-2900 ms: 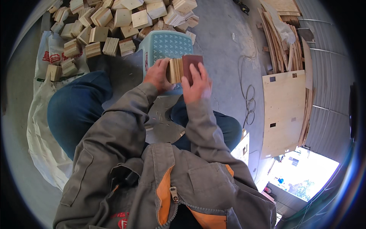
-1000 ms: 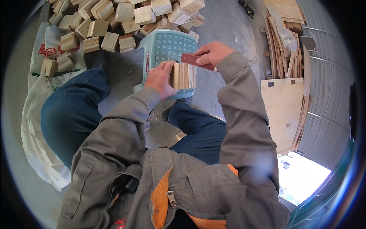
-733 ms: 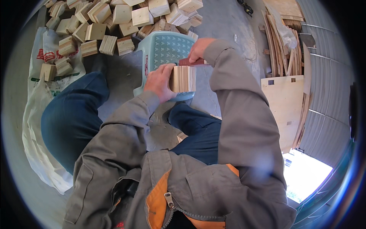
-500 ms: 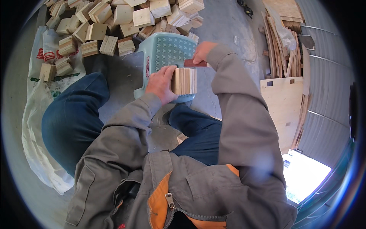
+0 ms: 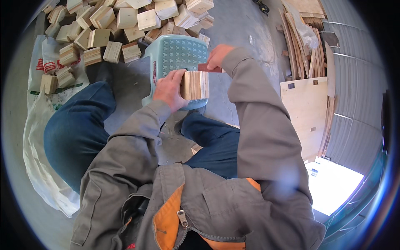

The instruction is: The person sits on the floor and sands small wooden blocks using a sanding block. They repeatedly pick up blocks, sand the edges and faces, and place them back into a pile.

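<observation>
Gripping a layered wood block (image 5: 194, 85) by its left face, the left hand (image 5: 168, 89) curls its fingers toward the far corner; I'd say that braces it and keeps the right side free. Right hand (image 5: 218, 57) pinches a flat red-brown piece (image 5: 209, 68) along the block's far edge; can't tell from my feed whether piece and block touch. Block is over the near part of a light-blue stool (image 5: 175, 54), probably for firm support; the underside is hidden from me. Beyond: pile of similar blocks (image 5: 127, 17), a few on a white sack (image 5: 37, 125) at left, likely put there to be within reach. Plywood panels (image 5: 306, 112) well off to the right. Writing: red printing on the sack, small red label on the stool's left side, too small for me to read. I make out no marking on block or red-brown piece.
</observation>
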